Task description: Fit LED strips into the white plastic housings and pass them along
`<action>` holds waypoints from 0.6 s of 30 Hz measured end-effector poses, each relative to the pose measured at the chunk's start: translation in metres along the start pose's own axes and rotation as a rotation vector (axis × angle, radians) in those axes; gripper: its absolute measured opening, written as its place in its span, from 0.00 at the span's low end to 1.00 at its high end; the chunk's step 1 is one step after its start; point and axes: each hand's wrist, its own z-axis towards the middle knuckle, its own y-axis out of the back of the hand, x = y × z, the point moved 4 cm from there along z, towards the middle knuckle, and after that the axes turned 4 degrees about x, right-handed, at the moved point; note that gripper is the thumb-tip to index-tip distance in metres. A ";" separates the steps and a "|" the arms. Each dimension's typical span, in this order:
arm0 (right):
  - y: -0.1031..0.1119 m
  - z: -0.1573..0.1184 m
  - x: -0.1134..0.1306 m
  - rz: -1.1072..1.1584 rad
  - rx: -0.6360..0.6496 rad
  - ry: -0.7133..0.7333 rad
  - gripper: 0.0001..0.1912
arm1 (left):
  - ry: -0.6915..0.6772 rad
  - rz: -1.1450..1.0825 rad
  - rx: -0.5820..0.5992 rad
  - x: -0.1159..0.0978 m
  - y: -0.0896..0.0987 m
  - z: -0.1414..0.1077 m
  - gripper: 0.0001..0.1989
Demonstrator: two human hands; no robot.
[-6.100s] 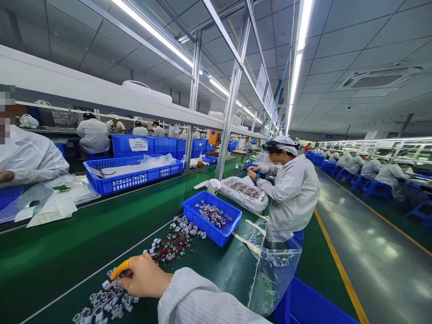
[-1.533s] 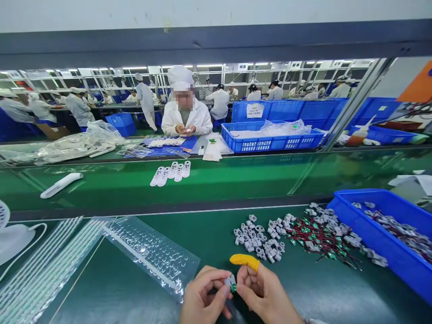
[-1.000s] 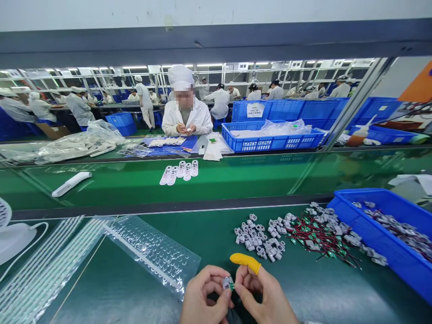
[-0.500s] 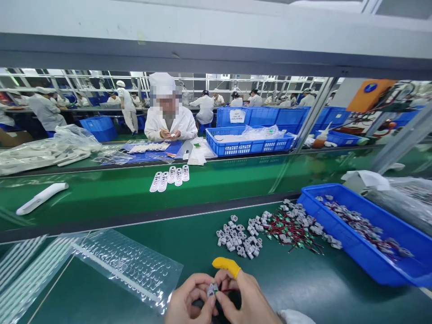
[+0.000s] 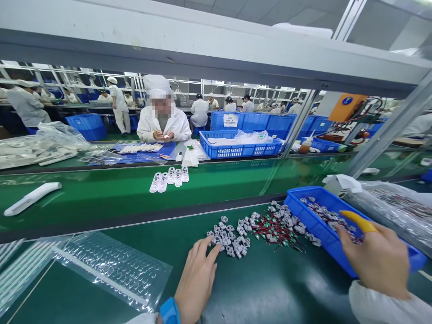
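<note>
My left hand (image 5: 197, 279) stretches forward with its fingers apart, the fingertips touching the near edge of a pile of small grey plastic parts (image 5: 229, 236) on the dark green bench. My right hand (image 5: 376, 256), a yellow finger cot on the index finger, hovers over the near end of a blue bin (image 5: 313, 230) that holds several wired parts. Its back faces me, so anything in its fingers is hidden. A heap of parts with red wires and green boards (image 5: 276, 225) lies between the grey pile and the bin.
A clear blister sheet (image 5: 114, 267) lies at the left of the bench. Beyond runs a green conveyor belt (image 5: 101, 198) carrying white label strips (image 5: 170, 176) and a white handheld device (image 5: 32, 198). A co-worker in white (image 5: 162, 123) sits opposite. A bagged tray (image 5: 394, 207) stands at right.
My hands, which held a small grey part with a green board between them, have separated. The left went to the grey pile, the right swung over the blue bin. The view turned right.
</note>
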 end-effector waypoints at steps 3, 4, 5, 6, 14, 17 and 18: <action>-0.017 -0.012 0.034 0.210 0.128 0.123 0.22 | 0.031 0.018 -0.011 0.001 -0.001 0.003 0.20; -0.025 -0.017 0.050 0.273 0.180 0.176 0.19 | 0.035 0.011 -0.014 0.002 -0.001 0.003 0.20; -0.033 -0.022 0.065 0.328 0.232 0.223 0.16 | 0.036 0.001 -0.017 0.002 -0.001 0.003 0.19; -0.041 -0.026 0.079 0.370 0.274 0.258 0.14 | 0.039 -0.009 -0.023 0.003 -0.001 0.004 0.19; -0.079 -0.025 0.109 0.556 0.396 0.229 0.08 | 0.087 -0.214 -0.075 0.001 0.001 0.002 0.13; -0.072 -0.016 0.100 0.628 0.374 0.124 0.08 | 0.057 -0.364 -0.032 -0.008 -0.007 0.003 0.12; -0.067 -0.014 0.098 0.658 0.369 0.090 0.08 | 0.042 -0.412 -0.012 -0.012 -0.012 0.005 0.11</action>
